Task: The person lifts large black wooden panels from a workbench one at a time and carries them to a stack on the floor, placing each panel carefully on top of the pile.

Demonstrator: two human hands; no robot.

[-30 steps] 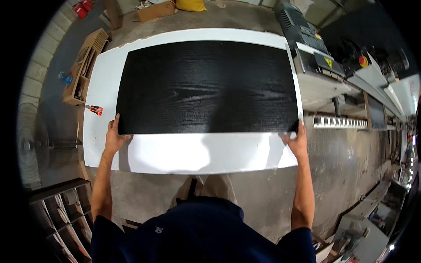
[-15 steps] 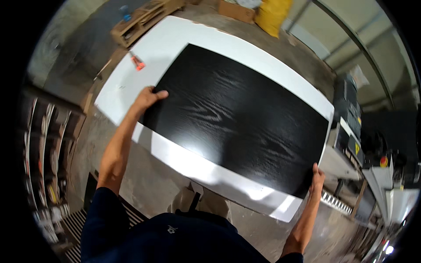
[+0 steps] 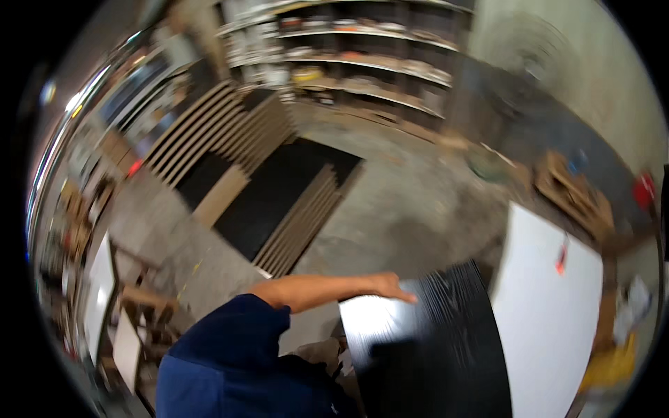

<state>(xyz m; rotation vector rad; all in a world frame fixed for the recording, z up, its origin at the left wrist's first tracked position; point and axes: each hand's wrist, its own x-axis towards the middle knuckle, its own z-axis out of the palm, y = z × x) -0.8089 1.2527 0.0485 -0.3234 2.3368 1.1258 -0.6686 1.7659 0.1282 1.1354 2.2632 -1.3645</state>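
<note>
A large black wood-grain panel [image 3: 446, 348] lies on a white table [image 3: 550, 327] at the lower right. My left hand [image 3: 387, 285] reaches out from a dark blue sleeve and grips the panel's edge at its near corner, fingers lying along the top. My right hand is out of the picture. The view is blurred by motion.
Stacks of black and pale boards [image 3: 279, 188] lie on the concrete floor to the left. Long shelves [image 3: 362, 49] run along the back wall. A wooden pallet [image 3: 571, 188] stands beyond the table, and a small orange tool [image 3: 561, 259] lies on the white top.
The view has swung far to the left, from looking down at the table to looking across the workshop floor. My right hand has dropped out of view. My left hand stays on the panel.
</note>
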